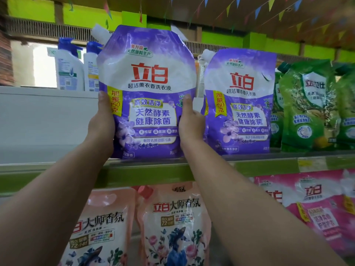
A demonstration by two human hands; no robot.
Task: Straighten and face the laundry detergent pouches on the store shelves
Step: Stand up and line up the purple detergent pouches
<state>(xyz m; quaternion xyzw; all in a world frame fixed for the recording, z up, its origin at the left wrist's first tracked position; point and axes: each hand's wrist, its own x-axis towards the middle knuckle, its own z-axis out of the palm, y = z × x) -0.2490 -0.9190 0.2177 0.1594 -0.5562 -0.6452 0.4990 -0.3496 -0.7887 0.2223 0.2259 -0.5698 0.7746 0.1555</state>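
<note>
Head view, looking up at the shelves. Both hands are on one purple pouch (148, 93) at the front lip of the upper shelf (249, 166): left hand (102, 121) grips its left edge, thumb across the front by the yellow band; right hand (190, 121) grips its right edge, thumb likewise on the front. The remaining fingers sit behind the pouch, out of sight, so how far they wrap I cannot tell. Pouch stands upright, label square to the aisle, white spout at top left; whether its base rests on the shelf or hangs just above it is unclear. Just to its right stands a second purple pouch (240, 100), upright and faced, set slightly farther back. Farther right, green pouches (307, 104), crinkled, the front one leaning a little. To the left of the held pouch, two white-and-blue bottles (70, 68) stand far back behind a pale panel. On the lower shelf, near: two peach floral pouches (172, 227), labels forward but tilted and overlapping, and a pink pouch (317, 200) at right, slumped backward. Judgement on progress: the purple pair looks close to done, needing only the held one seated and lined up with its neighbour. The green group and the whole lower row appear not yet straightened, so most of the work is left.
</note>
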